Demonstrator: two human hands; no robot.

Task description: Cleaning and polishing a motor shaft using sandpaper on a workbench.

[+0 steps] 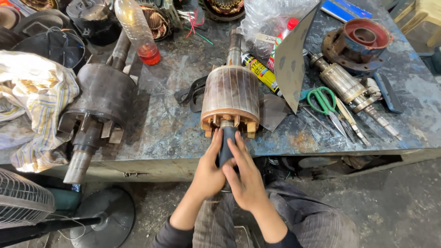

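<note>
A copper-coloured motor rotor lies on the worn metal workbench, its shaft end sticking out over the front edge. A dark wrap covers that shaft end. My left hand and my right hand are both closed around the wrapped shaft, just below the rotor's end ring. The far end of the shaft points away from me.
A larger dark rotor lies at the left beside crumpled cloth. Green-handled scissors, a small rotor, a glue tube, a grey sheet and a bottle of red liquid sit on the bench. A fan stands at the lower left.
</note>
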